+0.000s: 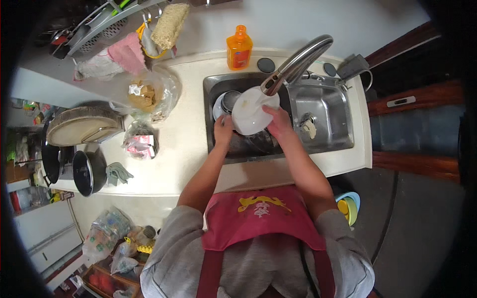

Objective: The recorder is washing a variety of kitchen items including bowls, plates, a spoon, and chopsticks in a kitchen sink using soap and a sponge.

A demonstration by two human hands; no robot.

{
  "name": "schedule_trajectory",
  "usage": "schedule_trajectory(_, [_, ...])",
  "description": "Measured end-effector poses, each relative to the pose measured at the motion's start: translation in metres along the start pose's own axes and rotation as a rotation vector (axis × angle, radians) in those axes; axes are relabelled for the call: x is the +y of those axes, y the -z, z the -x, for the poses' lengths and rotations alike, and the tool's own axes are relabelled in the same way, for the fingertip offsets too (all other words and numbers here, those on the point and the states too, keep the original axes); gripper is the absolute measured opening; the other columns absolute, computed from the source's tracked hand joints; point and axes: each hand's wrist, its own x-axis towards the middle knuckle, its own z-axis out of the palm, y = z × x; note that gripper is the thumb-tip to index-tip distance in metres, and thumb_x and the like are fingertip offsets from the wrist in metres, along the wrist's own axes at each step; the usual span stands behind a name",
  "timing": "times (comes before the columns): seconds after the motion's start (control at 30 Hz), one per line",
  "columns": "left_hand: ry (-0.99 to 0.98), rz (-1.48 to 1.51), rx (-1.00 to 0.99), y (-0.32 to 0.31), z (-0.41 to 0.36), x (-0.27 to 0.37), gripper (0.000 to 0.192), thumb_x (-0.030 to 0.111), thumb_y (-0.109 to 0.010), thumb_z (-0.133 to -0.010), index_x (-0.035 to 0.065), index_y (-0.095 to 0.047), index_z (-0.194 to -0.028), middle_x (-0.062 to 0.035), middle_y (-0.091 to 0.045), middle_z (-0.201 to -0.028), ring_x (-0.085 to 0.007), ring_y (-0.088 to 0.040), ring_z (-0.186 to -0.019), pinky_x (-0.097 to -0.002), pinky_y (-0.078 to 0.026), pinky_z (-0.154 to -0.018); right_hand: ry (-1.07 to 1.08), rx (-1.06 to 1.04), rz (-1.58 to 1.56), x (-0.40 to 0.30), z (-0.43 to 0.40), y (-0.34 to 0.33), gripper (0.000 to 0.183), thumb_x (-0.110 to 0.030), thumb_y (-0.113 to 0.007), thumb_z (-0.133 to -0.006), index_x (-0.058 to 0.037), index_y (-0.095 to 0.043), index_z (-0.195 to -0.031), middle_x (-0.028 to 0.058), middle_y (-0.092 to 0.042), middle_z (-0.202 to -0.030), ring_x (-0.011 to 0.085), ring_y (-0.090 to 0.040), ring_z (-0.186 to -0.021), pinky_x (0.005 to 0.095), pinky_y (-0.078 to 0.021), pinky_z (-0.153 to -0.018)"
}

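A white plate is held tilted over the left sink basin, just below the faucet's spray head. My right hand grips its right side, the thumb lying on the upper face. At the left rim is my left hand, fingers bent; whether they grip the plate cannot be made out. Behind the plate, a dark round dish and a pale dish sit in the left basin, partly hidden. Dark cookware lies lower in that basin.
The right basin has a pale scrap by its drain. Behind the sink stands an orange bottle. Plastic bags, a dark pot, a cloth and a round wooden board occupy the left counter.
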Motion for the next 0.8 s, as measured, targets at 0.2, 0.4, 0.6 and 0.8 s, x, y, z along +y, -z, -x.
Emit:
schedule_trajectory(0.2, [0.555, 0.024, -0.031, 0.009, -0.086, -0.152, 0.032, 0.026, -0.06, -0.084, -0.0033, -0.06, -0.097, -0.0129, -0.063, -0.088, -0.0223, -0.059, -0.081, -0.0385, -0.047, -0.067, -0.061, 0.266, 0.042, -0.005, 0.042, 0.028, 0.04, 0.001, -0.069, -0.077, 0.0033, -0.054, -0.114, 0.0155, -0.062, -0.108, 0.0281, -0.062, -0.1, 0.0442, -0.0505, -0.089])
schedule_trajectory(0.4, [0.694, 0.319, -0.116, -0.019, -0.107, -0.15, 0.053, 0.021, -0.061, -0.087, -0.0035, -0.038, -0.128, -0.0212, -0.05, -0.119, -0.0365, -0.057, -0.098, -0.0509, -0.055, -0.077, 0.159, 0.288, 0.344, -0.041, 0.081, 0.064, 0.043, -0.003, -0.072, -0.076, 0.002, -0.057, -0.116, 0.0107, -0.065, -0.106, 0.0191, -0.063, -0.093, 0.0344, -0.0508, -0.082])
schedule_trajectory(0.6, [0.533, 0.469, 0.02, -0.007, -0.12, -0.167, 0.033, 0.006, -0.057, -0.081, -0.013, -0.051, -0.107, -0.021, -0.059, -0.101, -0.0319, -0.064, -0.073, -0.0413, -0.058, -0.056, 0.303, 0.362, 0.96, -0.079, 0.123, 0.077, 0.029, -0.009, -0.068, -0.081, -0.0016, -0.062, -0.108, 0.0076, -0.068, -0.087, 0.0134, -0.06, -0.077, 0.031, -0.0476, -0.069])
schedule_trajectory(0.8, [0.365, 0.437, -0.013, -0.032, -0.088, -0.093, 0.028, 0.004, -0.054, -0.075, -0.0149, -0.052, -0.095, -0.021, -0.059, -0.09, -0.0307, -0.063, -0.065, -0.0413, -0.056, -0.046, 0.496, 0.614, 1.809, -0.106, 0.163, 0.176, 0.038, -0.005, -0.059, -0.081, -0.0063, -0.059, -0.119, 0.0216, -0.065, -0.096, 0.0346, -0.064, -0.088, 0.0411, -0.0508, -0.076])
